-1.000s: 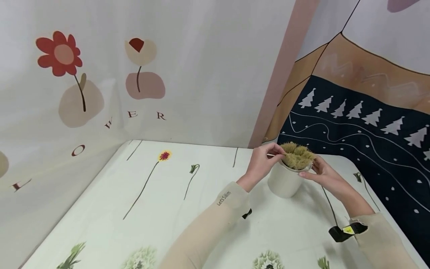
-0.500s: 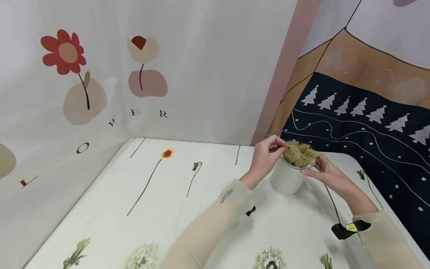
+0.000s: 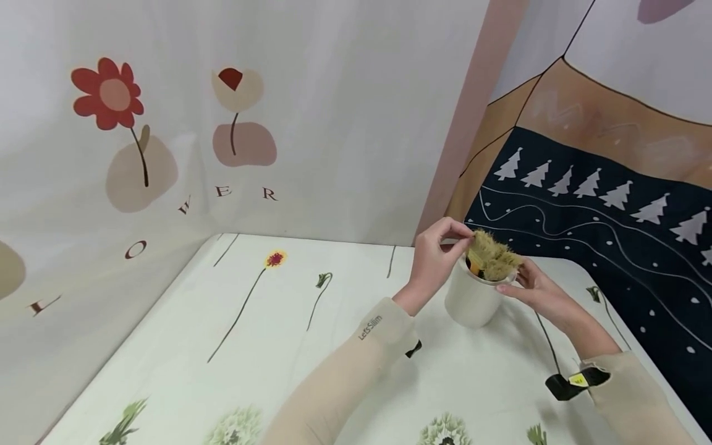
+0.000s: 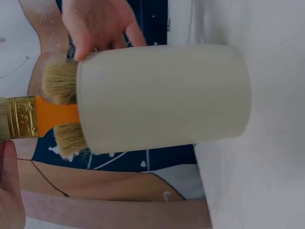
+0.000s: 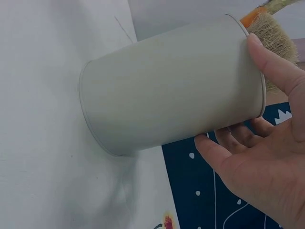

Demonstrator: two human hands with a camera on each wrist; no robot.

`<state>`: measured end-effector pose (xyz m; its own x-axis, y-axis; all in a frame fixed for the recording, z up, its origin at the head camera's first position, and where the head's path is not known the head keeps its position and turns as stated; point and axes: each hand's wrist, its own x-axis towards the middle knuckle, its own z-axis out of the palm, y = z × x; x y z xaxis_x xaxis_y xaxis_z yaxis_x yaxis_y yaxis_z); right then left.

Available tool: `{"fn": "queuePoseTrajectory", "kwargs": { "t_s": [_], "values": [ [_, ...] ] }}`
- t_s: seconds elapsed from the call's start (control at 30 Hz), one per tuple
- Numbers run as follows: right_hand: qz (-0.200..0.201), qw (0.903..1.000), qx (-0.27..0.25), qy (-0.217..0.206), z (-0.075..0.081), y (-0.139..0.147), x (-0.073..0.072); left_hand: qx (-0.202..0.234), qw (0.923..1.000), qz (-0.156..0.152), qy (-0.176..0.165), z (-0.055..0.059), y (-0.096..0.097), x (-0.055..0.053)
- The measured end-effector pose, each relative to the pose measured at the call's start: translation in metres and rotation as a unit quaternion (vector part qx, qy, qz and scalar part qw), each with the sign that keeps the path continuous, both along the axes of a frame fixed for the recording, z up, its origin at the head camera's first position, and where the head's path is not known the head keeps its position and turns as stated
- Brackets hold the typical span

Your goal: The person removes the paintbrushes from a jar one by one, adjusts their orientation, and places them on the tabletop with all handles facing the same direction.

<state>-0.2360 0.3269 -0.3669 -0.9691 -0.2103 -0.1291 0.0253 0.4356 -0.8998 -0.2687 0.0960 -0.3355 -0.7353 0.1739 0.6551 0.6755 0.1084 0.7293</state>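
A cream cylindrical pot (image 3: 471,303) stands on the white cloth, holding several paintbrushes (image 4: 62,86) with pale bristles up. My left hand (image 3: 436,262) pinches one flat paintbrush (image 4: 57,117) between thumb and fingertips near its bristles. That brush has a gold-coloured metal ferrule and an orange handle, and it sticks up higher than the others. The lower end of its handle is hidden inside the pot. My right hand (image 3: 542,289) holds the pot at the rim, thumb on the near side and fingers around the far side, as the right wrist view shows.
The white tablecloth (image 3: 356,371) is printed with flowers and stems. A pale curtain (image 3: 345,123) with flower pictures hangs behind, and a dark blue cloth (image 3: 556,210) with white trees lies at the right. Black camera straps (image 3: 564,388) are at the wrists.
My left hand has risen slightly and drawn the paintbrush up out of the bunch, so its orange handle now shows above the rim. My right hand keeps its hold on the pot.
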Motion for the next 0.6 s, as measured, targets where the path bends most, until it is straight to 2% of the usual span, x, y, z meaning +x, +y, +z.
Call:
{"fn": "queuePoseTrajectory", "kwargs": {
  "t_s": [0.2, 0.4, 0.6],
  "values": [
    [0.002, 0.9999, 0.012, -0.002, 0.000, 0.000, 0.000, -0.005, 0.9997, -0.009, 0.023, 0.010, -0.004, 0.001],
    [-0.001, 0.9999, 0.008, -0.007, 0.003, -0.003, 0.000, -0.002, 0.9998, -0.013, 0.013, 0.017, -0.003, 0.000],
    [0.001, 1.0000, 0.003, -0.007, 0.002, -0.002, 0.003, -0.003, 0.9993, -0.035, 0.008, 0.021, -0.001, 0.000]
  ]
}}
